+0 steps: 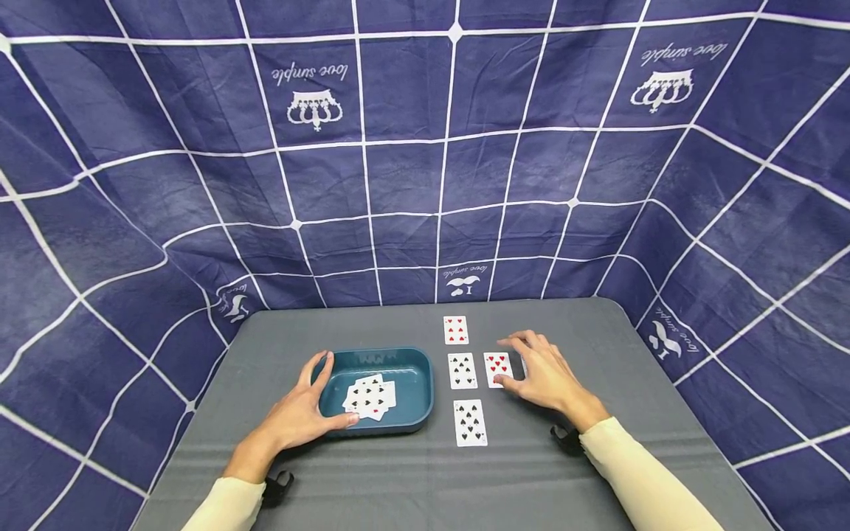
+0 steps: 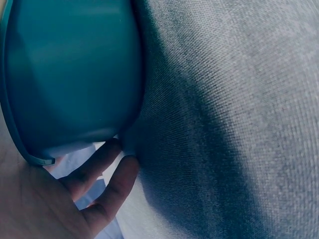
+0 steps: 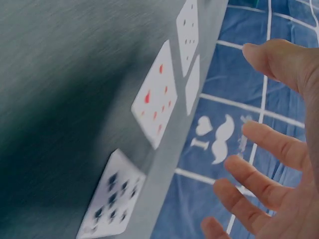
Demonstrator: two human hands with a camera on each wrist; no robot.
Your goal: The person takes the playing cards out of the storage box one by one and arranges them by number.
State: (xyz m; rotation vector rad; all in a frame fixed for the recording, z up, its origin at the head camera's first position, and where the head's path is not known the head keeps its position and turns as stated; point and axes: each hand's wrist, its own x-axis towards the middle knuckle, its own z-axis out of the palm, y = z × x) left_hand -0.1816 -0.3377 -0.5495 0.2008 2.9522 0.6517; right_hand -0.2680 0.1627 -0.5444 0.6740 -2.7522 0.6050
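A blue-green tray [image 1: 420, 387] lies on the table with several playing cards [image 1: 370, 397] piled inside it. My left hand [image 1: 295, 417] grips the tray's left end, the thumb over the near rim and the fingers at the far side. In the left wrist view, fingertips [image 2: 112, 149] show by the tray's end wall [image 2: 75, 74]. My right hand [image 1: 546, 375], fingers spread, hovers over a red heart card [image 1: 499, 368]. A black spade card [image 3: 112, 196] beside it shows in the right wrist view; the hand mostly covers it in the head view.
Left of the heart card, a column holds another heart card [image 1: 455, 330], a spade card [image 1: 462, 371] and a nearer spade card [image 1: 470, 422]. A grey cloth [image 1: 372, 487] covers the table. Blue gridded curtains [image 1: 405, 177] stand behind and at both sides.
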